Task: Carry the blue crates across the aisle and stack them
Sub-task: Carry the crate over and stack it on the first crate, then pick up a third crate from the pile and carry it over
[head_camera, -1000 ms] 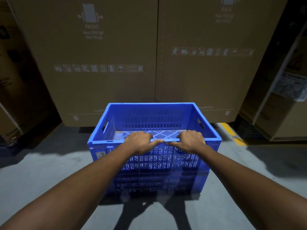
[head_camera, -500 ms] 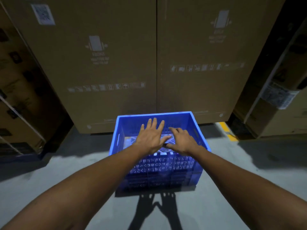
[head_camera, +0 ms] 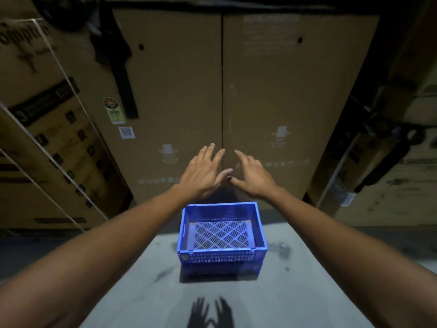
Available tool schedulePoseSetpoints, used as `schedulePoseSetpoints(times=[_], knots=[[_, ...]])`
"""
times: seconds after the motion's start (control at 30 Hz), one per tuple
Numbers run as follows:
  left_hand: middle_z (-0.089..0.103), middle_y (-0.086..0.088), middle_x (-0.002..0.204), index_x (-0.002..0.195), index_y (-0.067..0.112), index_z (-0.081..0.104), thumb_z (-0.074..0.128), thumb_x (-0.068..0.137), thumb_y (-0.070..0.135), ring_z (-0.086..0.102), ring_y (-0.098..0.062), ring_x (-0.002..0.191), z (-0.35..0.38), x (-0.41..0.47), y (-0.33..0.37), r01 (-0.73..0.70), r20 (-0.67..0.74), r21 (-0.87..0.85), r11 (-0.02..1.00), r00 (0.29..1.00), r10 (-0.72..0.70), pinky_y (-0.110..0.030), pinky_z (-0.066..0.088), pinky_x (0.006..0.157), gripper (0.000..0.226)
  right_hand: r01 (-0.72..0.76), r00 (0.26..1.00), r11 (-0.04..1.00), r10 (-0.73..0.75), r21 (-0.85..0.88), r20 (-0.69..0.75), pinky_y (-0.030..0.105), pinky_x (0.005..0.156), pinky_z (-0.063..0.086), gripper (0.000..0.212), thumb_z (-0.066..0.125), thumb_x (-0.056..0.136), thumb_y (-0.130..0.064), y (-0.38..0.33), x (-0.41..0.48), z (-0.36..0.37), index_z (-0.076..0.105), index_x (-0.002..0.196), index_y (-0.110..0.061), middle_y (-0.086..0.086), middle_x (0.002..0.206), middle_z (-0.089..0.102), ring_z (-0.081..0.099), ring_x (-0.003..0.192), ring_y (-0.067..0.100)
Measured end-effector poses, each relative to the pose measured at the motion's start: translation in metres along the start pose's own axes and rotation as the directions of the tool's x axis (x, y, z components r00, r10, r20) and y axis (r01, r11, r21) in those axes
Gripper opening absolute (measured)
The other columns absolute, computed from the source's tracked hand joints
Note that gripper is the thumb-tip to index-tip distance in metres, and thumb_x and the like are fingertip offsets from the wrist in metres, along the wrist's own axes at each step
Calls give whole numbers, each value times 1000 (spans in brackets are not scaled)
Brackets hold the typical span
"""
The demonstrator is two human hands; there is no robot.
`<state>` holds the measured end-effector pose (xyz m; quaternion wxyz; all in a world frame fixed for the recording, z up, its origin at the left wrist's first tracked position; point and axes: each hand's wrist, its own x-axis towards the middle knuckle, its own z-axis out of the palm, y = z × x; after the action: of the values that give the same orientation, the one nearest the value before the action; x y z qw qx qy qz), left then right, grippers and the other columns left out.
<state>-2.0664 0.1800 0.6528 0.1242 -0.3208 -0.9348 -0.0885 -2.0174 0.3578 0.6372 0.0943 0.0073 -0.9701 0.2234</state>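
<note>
A blue slatted crate (head_camera: 222, 255) stands on the grey floor in front of me, open side up and empty; a second blue crate seems to sit under it, mostly in shadow. My left hand (head_camera: 203, 172) and my right hand (head_camera: 251, 177) hover in the air above and beyond the crate, both with fingers spread and holding nothing. Neither hand touches the crate. Their shadows fall on the floor near the bottom of the view.
Two tall cardboard cartons (head_camera: 272, 102) rise like a wall right behind the crate. Strapped printed cartons (head_camera: 47, 143) lean at the left, and more boxes with a dark strap (head_camera: 387, 152) stand at the right. The lit grey floor (head_camera: 307, 292) stretches toward me.
Both hands have let go of the crate's near rim, opened and risen away from it. The view has pulled back and up, so the crate looks smaller and lower.
</note>
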Motion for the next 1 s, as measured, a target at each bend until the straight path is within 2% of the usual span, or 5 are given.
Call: schedulePoseSetpoints(times=[0.17, 0.37, 0.5, 0.67, 1.0], knots=[[19, -17, 161, 154, 16, 26, 26, 95, 63, 21, -34, 146, -112, -6, 56, 16, -93, 5, 1000, 996, -16, -49, 30, 114, 75, 101, 989, 994, -96, 33, -108, 48, 103, 42, 87, 64, 88, -46, -50, -29, -113, 16, 156, -21, 14, 149, 37, 40, 132, 36], [22, -15, 160, 153, 18, 27, 21, 91, 67, 24, -31, 145, -197, -34, 99, 43, -242, -15, 999, 969, -45, -50, 35, 109, 79, 163, 955, 972, -112, 170, -274, 45, 106, 40, 88, 63, 85, -53, -80, -72, -186, 20, 155, -20, 13, 146, 41, 41, 133, 29], [22, -14, 160, 153, 18, 28, 28, 94, 63, 23, -30, 146, -237, -72, 117, 77, -325, -35, 996, 942, -84, -48, 34, 110, 74, 230, 924, 942, -134, 243, -357, 44, 106, 42, 89, 63, 83, -59, -102, -112, -213, 22, 154, -23, 9, 148, 40, 41, 135, 23], [22, -12, 160, 152, 20, 30, 33, 96, 60, 23, -30, 146, -280, -139, 137, 113, -417, -70, 991, 899, -132, -50, 34, 110, 69, 318, 876, 910, -175, 266, -450, 44, 104, 44, 85, 68, 84, -53, -137, -176, -243, 26, 152, -23, 7, 145, 45, 45, 132, 19], [24, -13, 159, 151, 20, 30, 38, 98, 55, 24, -30, 145, -341, -338, 203, 148, -488, -37, 988, 861, -148, -51, 35, 110, 64, 406, 839, 867, -228, 288, -494, 43, 100, 47, 81, 69, 87, -46, -207, -382, -272, 26, 152, -23, 4, 142, 48, 46, 126, 10]])
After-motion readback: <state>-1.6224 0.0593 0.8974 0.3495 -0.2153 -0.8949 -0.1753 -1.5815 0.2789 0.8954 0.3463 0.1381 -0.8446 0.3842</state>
